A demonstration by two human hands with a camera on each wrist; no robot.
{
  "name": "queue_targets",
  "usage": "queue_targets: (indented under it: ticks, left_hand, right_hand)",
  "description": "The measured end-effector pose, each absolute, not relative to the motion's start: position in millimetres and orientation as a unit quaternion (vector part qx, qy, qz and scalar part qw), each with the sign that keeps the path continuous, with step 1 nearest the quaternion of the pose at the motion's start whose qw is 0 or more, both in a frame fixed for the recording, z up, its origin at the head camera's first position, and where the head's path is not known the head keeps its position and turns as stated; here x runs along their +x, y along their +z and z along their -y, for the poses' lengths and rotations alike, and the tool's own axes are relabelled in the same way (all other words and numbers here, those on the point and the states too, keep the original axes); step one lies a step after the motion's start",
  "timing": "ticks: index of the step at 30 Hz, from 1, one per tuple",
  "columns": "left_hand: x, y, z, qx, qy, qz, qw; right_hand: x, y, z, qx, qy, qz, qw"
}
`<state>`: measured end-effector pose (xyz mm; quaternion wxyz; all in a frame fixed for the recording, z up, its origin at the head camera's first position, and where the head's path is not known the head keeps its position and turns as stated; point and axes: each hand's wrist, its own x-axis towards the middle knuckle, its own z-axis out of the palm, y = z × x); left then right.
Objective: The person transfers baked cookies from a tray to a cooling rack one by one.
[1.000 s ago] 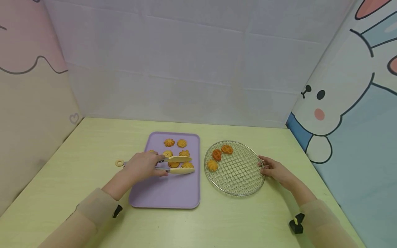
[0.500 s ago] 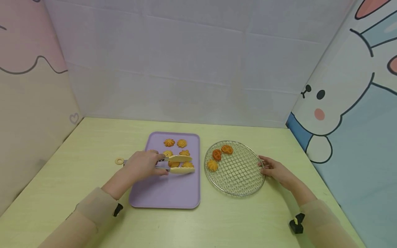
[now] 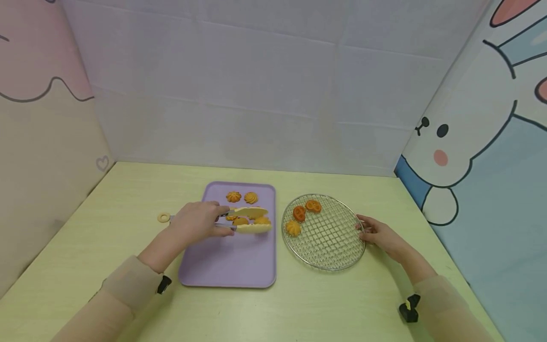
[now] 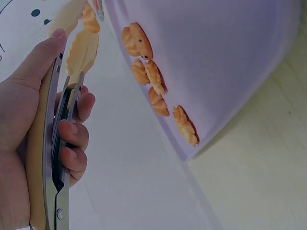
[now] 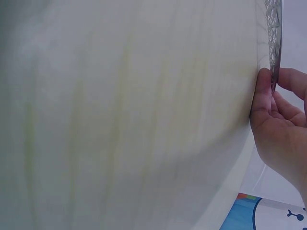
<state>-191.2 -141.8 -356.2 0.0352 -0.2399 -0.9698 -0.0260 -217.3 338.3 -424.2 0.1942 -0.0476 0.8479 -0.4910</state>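
My left hand (image 3: pixel 192 223) grips a pair of food tongs (image 3: pixel 249 212) with cream-coloured scalloped tips, fingers curled round the handles in the left wrist view. Between the tips sits a golden cookie (image 4: pixel 89 19), raised above the lilac tray (image 3: pixel 231 266). Several other cookies (image 4: pixel 156 101) lie on the tray, partly hidden by the tongs in the head view. My right hand (image 3: pixel 382 237) pinches the right rim of a round wire rack (image 3: pixel 333 242). Near the rack's left side lie two reddish-brown pretzel-shaped cookies (image 3: pixel 313 205) and a ridged golden cookie (image 3: pixel 293 228).
Tray and rack stand side by side on a pale yellow table (image 3: pixel 299 313). A white wall sheet (image 3: pixel 265 95) closes off the back, and a printed rabbit panel (image 3: pixel 470 123) stands at the right. The tongs' ring end (image 3: pixel 164 217) sticks out left of the hand.
My left hand and the tongs have risen slightly, lifting a cookie off the tray between the tips. The right hand and the rack have stayed still.
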Motion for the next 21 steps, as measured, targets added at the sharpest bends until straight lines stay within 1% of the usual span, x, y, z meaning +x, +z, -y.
queue_targets:
  ticks: [16, 21]
  left_hand:
    - [-188, -340, 128, -0.266, -0.051, 0.96, 0.07]
    - [-187, -336, 119, -0.277, -0.048, 0.957, 0.07]
  right_hand:
    - [-216, -423, -337, -0.049, -0.499, -0.843, 0.195]
    - [-217, -423, -338, -0.05, -0.499, -0.843, 0.194]
